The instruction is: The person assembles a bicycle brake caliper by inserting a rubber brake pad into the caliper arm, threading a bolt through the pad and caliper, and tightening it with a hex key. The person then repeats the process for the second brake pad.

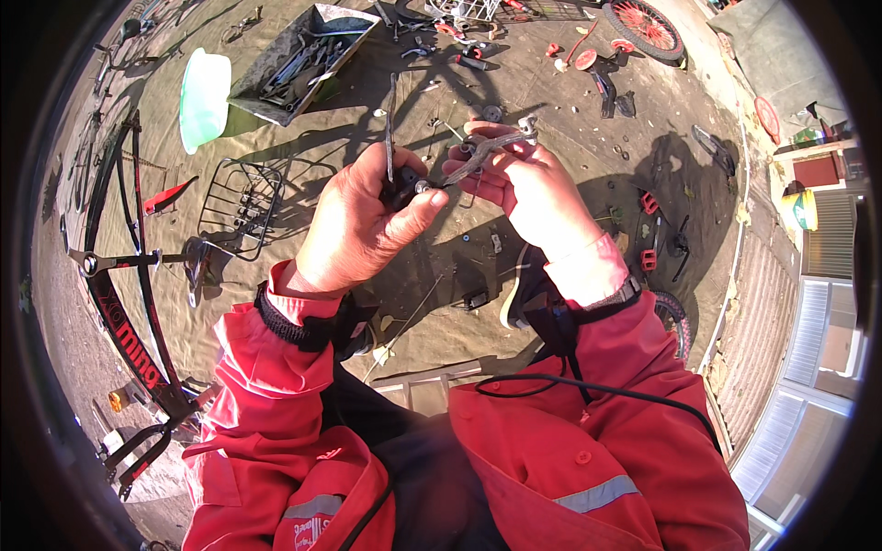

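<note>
My left hand (354, 220) is closed round a small dark bicycle part (402, 189) with a round metal end by the thumb. A thin, worn strip (391, 129) stands up from that hand; whether it belongs to the part I cannot tell. Close by on the right, my right hand (542, 197) has its fingers bent under a scuffed grey metal lever (496, 149) with a knobbed far end. The lever's near end almost meets the dark part; contact between them cannot be made out. Both hands are raised above the ground sheet, in front of my knees.
A black bicycle frame (118, 326) and a black wire rack (241, 209) lie at the left. Farther off are a pale green basin (204, 101) and a tray of tools (266, 112). Red pedals (649, 261) lie to the right, a red-spoked wheel (643, 26) at the far right.
</note>
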